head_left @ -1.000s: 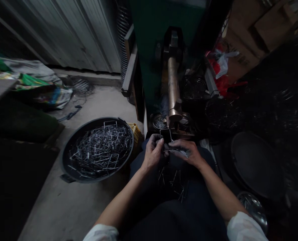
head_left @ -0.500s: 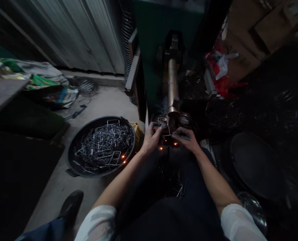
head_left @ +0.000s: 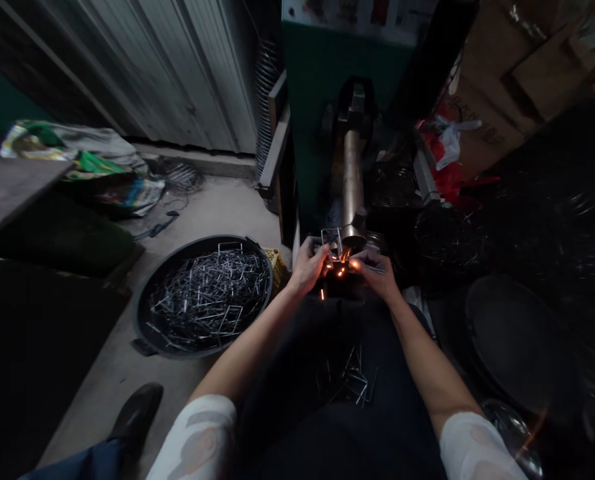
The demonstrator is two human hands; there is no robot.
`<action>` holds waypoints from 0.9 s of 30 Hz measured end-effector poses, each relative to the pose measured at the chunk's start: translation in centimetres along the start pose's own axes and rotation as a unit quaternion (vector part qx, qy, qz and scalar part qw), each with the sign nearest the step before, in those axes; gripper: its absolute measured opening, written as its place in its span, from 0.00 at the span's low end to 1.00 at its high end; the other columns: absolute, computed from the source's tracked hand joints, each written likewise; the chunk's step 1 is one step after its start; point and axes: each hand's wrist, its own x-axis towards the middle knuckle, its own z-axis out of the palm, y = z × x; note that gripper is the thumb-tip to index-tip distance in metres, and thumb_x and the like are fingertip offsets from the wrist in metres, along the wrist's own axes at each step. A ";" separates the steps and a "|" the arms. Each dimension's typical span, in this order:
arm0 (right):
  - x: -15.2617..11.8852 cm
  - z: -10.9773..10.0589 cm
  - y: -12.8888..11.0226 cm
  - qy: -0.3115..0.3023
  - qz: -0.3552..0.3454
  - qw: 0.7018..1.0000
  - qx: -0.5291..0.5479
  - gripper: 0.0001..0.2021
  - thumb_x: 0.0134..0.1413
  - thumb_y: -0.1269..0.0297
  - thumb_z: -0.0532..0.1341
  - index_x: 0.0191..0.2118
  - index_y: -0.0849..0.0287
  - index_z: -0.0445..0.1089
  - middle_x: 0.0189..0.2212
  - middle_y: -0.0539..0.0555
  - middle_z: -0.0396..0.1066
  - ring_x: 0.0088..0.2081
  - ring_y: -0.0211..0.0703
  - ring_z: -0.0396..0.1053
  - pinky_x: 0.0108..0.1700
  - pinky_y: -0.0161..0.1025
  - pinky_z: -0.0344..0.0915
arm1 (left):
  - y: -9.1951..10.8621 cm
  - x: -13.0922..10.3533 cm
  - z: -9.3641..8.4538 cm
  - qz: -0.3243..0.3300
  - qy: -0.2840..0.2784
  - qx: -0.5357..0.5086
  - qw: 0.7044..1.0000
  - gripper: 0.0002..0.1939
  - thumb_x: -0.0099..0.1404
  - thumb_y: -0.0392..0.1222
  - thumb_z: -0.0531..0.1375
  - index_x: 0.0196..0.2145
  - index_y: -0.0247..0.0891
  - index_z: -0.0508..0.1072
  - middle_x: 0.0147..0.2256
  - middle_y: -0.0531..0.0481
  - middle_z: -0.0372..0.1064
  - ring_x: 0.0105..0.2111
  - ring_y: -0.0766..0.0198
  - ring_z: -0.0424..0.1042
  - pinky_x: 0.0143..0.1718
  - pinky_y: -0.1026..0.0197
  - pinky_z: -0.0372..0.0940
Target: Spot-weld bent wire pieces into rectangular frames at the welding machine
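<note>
Dim workshop space with a bare concrete floor (head_left: 192, 213) and a corrugated metal wall (head_left: 177, 73) at the back. At far left a crumpled heap of sacks (head_left: 92, 167) lies on the floor beside a dark slab edge. Right of that sits a round black tub (head_left: 145, 313), heaped with bent wire pieces (head_left: 210, 297) that lie tangled in all directions. A small yellow crate (head_left: 279, 265) peeks out just behind the tub's right rim. Low in the view, a dark shoe (head_left: 135, 417) rests on the floor.

Toward the middle, the left hand (head_left: 308, 268) has its fingers pinched on a small rectangular wire frame (head_left: 331, 239), which stands just under the tip of the copper rod (head_left: 351, 180) of the green machine (head_left: 337, 100). Orange sparks (head_left: 341, 263) glow between the two hands, right at the frame's lower end. The right hand (head_left: 377, 272) faces the left one, fingers closed on thin wire pieces that point off to the right, touching the spark spot. More loose wire bits (head_left: 352, 383) lie on the person's dark lap below.

Further right, a red bag (head_left: 445, 170) hangs near cardboard boxes (head_left: 507, 80), and a dark round pan (head_left: 517, 340) sits low at the right edge.
</note>
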 end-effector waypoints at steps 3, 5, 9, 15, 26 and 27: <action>-0.6 -0.3 0.3 0.001 0.027 0.999 0.022 0.13 0.53 0.54 0.69 0.38 0.58 0.77 0.32 0.51 0.76 0.35 0.42 0.73 0.38 0.37 0.70 | 0.0 -0.3 0.3 0.015 0.007 0.036 0.999 0.17 0.61 0.53 0.66 0.37 0.39 0.67 0.21 0.58 0.64 0.15 0.71 0.62 0.14 0.70 0.52; -1.7 -1.0 0.6 0.001 0.052 0.998 0.037 0.15 0.51 0.54 0.71 0.41 0.58 0.76 0.37 0.53 0.78 0.38 0.44 0.75 0.41 0.39 0.71 | 0.0 -0.8 -0.4 0.026 0.036 0.042 0.998 0.16 0.60 0.51 0.66 0.36 0.39 0.67 0.21 0.59 0.63 0.14 0.72 0.61 0.14 0.70 0.53; -5.8 -3.2 1.7 -0.002 0.125 0.989 0.080 0.17 0.49 0.54 0.72 0.42 0.58 0.76 0.43 0.56 0.78 0.42 0.45 0.77 0.43 0.40 0.74 | -0.4 -2.3 -6.1 0.024 0.125 -0.013 0.992 0.16 0.60 0.48 0.67 0.39 0.40 0.67 0.22 0.59 0.63 0.16 0.70 0.62 0.16 0.69 0.55; -10.7 -5.3 3.4 0.047 0.219 0.969 0.104 0.21 0.48 0.52 0.73 0.43 0.59 0.73 0.33 0.55 0.79 0.28 0.40 0.76 0.28 0.33 0.71 | -1.8 -6.2 -16.5 -0.070 0.350 0.011 0.934 0.16 0.68 0.53 0.59 0.40 0.37 0.64 0.33 0.49 0.69 0.27 0.66 0.69 0.27 0.65 0.64; -10.1 -4.1 3.1 0.060 0.202 0.974 0.081 0.22 0.46 0.51 0.73 0.40 0.59 0.69 0.22 0.48 0.74 0.17 0.32 0.64 0.18 0.27 0.58 | -5.3 -14.2 -0.2 0.170 -0.330 0.689 0.623 0.11 0.65 0.32 0.59 0.26 0.34 0.76 0.40 0.35 0.71 0.47 0.45 0.66 0.43 0.45 0.62; -10.2 -4.2 3.2 0.061 0.199 0.974 0.084 0.21 0.46 0.51 0.73 0.39 0.59 0.68 0.22 0.48 0.74 0.17 0.32 0.64 0.18 0.27 0.58 | -5.0 -14.6 0.1 0.173 -0.350 0.694 0.605 0.11 0.65 0.32 0.58 0.26 0.34 0.76 0.40 0.35 0.70 0.47 0.45 0.66 0.42 0.46 0.62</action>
